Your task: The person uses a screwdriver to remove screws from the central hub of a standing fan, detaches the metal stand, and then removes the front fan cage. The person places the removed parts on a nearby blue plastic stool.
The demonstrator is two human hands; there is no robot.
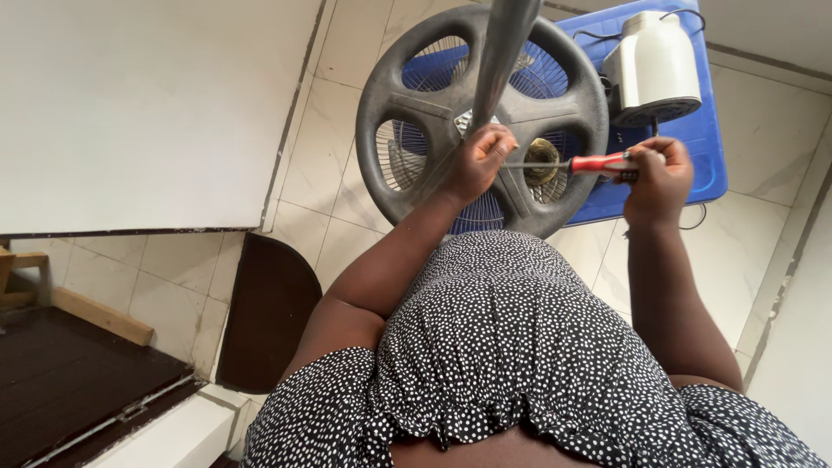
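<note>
Gripping a red-handled screwdriver (579, 164), the right hand (659, 173) has its fingers clenched around the handle, and the thin metal shaft runs level toward the left hand (479, 159). The left hand sits at the hub of a round grey fan base (390, 95), its fingers curled around the point where the grey metal pole (503, 48) meets the hub; the screwdriver's tip ends right at those fingers, though whether it touches a screw there cannot be told. The pole rises from the hub toward the camera and leaves the top edge of the view. The base is a thick ring with broad spokes, and through its openings a wire fan grille (425, 65) shows, lying beneath it. A small round brass-coloured part (543, 161) shows through one opening, just beside the screwdriver shaft. Behind the base lies a flat blue plastic lid (706, 147) on the tiled floor (334, 147), and on it rests a white fan motor housing (654, 68) with a dark cord. A white wall (139, 104) fills the left side, with a dark wooden step (69, 373) below it. The person's black dress with white dots (511, 347) fills the lower middle.
</note>
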